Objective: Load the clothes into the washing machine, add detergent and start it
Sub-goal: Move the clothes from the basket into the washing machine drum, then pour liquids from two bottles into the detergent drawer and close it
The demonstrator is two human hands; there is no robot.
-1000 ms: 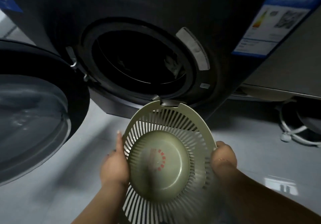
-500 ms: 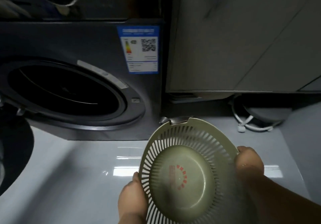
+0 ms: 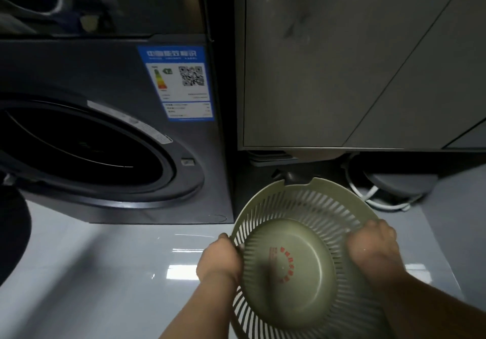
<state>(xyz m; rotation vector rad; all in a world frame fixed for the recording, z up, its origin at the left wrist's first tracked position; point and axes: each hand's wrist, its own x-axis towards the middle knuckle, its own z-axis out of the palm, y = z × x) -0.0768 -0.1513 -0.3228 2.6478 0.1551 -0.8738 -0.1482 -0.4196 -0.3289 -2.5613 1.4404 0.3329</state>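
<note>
A green slotted plastic basket (image 3: 289,273) is tipped toward me, its solid bottom with red lettering facing the camera. My left hand (image 3: 219,259) grips its left rim and my right hand (image 3: 372,249) grips its right rim. I see no clothes in it. The dark washing machine (image 3: 118,75) stands at the left with its round drum opening (image 3: 79,149) uncovered and dark inside. Its open door (image 3: 10,233) hangs at the far left edge.
A grey cabinet (image 3: 342,62) stands right of the machine, raised off the floor. Under it lie a white cable (image 3: 378,201) and a round grey object (image 3: 399,183). The glossy pale floor (image 3: 105,273) spreads in front. A blue energy label (image 3: 181,83) is on the machine.
The basket has moved right and away from the drum opening, held in both hands. The view has swung right, so the cabinet now fills the right side.
</note>
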